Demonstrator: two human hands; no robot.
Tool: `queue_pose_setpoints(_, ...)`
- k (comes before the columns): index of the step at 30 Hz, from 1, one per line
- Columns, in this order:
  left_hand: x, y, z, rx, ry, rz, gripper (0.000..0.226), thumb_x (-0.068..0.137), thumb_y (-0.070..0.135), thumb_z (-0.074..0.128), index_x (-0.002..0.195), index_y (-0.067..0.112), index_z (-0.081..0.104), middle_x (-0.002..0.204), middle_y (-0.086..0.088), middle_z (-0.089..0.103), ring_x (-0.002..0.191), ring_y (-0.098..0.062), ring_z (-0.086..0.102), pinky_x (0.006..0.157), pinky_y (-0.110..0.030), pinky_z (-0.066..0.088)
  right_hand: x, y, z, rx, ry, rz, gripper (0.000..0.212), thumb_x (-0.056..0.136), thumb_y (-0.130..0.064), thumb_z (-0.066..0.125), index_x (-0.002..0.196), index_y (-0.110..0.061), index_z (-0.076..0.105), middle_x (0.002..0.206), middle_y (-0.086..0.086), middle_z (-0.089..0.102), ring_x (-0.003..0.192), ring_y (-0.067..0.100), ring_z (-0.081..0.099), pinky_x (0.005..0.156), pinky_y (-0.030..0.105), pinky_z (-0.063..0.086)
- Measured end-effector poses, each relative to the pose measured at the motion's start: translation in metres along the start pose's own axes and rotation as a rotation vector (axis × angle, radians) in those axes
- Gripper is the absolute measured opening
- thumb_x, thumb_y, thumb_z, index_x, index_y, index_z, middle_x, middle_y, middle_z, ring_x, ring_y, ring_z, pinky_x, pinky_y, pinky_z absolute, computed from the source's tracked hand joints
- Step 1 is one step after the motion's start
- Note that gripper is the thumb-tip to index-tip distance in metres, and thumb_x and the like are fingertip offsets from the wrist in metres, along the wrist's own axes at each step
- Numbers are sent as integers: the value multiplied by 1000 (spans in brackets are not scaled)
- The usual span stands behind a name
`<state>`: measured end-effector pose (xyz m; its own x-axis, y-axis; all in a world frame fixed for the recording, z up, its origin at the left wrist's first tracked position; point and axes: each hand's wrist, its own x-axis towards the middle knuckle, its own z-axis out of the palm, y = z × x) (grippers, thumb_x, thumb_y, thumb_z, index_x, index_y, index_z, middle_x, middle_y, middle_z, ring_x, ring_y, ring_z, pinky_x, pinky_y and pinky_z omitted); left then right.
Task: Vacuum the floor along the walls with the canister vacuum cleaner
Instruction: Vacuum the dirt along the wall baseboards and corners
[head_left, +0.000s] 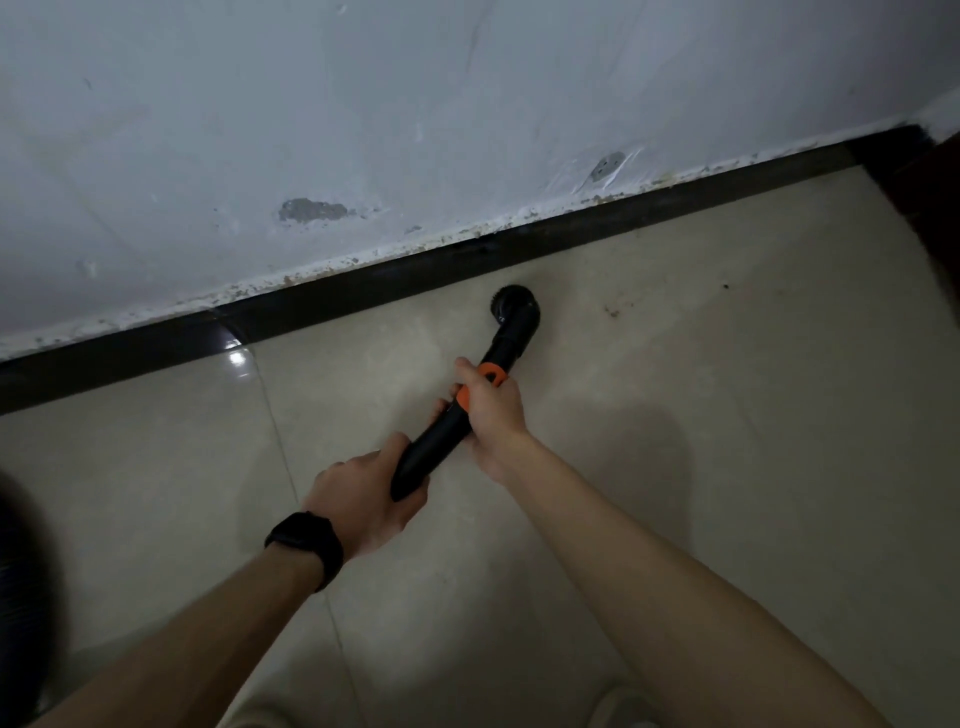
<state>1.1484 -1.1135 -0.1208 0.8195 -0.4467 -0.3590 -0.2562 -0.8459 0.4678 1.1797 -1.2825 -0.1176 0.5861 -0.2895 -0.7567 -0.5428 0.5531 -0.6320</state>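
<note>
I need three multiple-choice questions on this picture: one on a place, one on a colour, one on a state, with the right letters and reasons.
1. Where is the round brush nozzle?
A. on the wall
B. on the floor, close to the dark baseboard
C. in a bucket

2. Which colour is the collar on the black wand?
A. blue
B. green
C. orange

3. How is the wand held?
A. by the left hand and the right hand
B. by one hand only
C. by no hand

1 B: it stands on the floor before the baseboard.
2 C: orange shows beside the right hand.
3 A: both hands' fingers curl round it.
</note>
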Motion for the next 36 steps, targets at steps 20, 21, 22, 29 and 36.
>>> queue_pose_setpoints(20,35,72,14,-1,-209,280,26,93,49,47,110,31,40,86,4,59,68,-23,55,59,-31,45,-42,-61,-84,-180,277,110,24,103,-29,63,95,-8,55,78,8,63,78,26,70,74,42,58)
queue_pose_setpoints(21,39,75,9,10,-201,281,26,93,49,48,110,31,40,85,4,58,67,-23,53,59,-31,43,-40,-64,-83,-165,278,104,24,103,-29,63,94,-8,55,77,8,62,78,26,69,74,42,58)
queue_pose_setpoints(22,43,79,5,31,-191,284,26,93,49,48,111,31,40,84,4,57,67,-23,52,58,-30,41,-37,-67,-82,-146,283,93,23,103,-28,63,94,-8,55,76,7,61,77,25,68,74,41,58)
queue_pose_setpoints(29,63,96,-4,111,-196,292,25,95,48,47,111,30,39,84,3,60,69,-24,58,59,-32,47,-17,-71,-91,-39,292,10,18,103,-28,62,102,-11,57,74,4,59,67,21,67,65,36,57)
queue_pose_setpoints(36,72,101,-8,171,-237,314,27,95,48,47,113,30,38,87,3,61,72,-24,60,63,-33,51,-7,-69,-102,18,268,-3,24,102,-30,64,109,-8,58,76,4,62,66,19,72,62,34,59)
